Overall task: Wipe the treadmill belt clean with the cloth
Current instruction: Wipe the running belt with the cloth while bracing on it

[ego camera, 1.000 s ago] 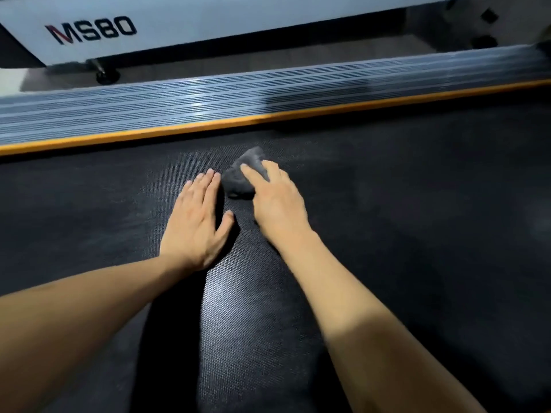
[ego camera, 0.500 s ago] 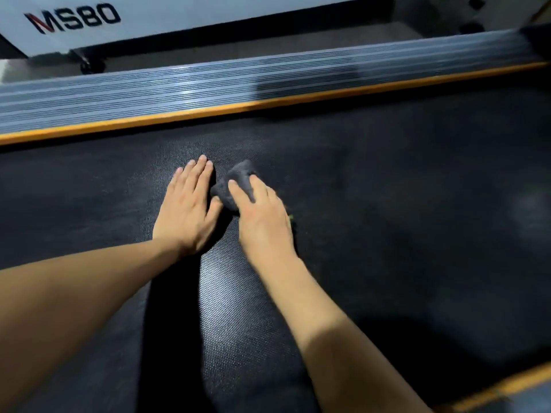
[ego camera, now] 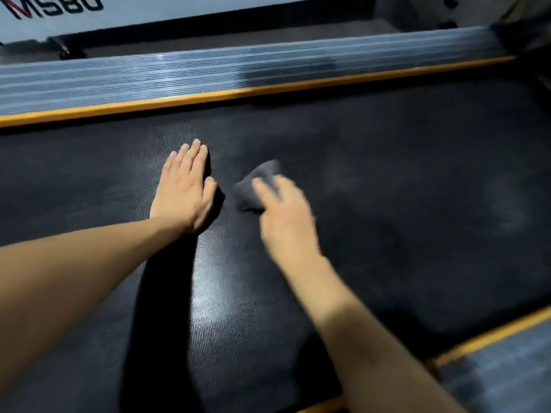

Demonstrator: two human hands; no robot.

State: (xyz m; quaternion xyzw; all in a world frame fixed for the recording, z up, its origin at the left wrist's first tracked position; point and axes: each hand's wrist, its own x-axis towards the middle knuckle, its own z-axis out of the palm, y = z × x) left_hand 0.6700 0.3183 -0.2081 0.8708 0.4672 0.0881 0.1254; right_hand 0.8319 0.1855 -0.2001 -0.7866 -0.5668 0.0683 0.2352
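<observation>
Right hand [ego camera: 286, 216] presses the cloth [ego camera: 253, 189] on the belt [ego camera: 402, 204]; left hand [ego camera: 185, 189] lies flat, fingers straight

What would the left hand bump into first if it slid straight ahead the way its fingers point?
Probably the orange strip along the far edge of the black textured treadmill belt. The left hand lies flat with only bare belt ahead of it. The small dark grey cloth sits off to its right.

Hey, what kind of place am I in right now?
Probably a gym or a home workout room: a black treadmill belt with ribbed side rails edged in orange, and beyond it a white machine marked MS80.
</observation>
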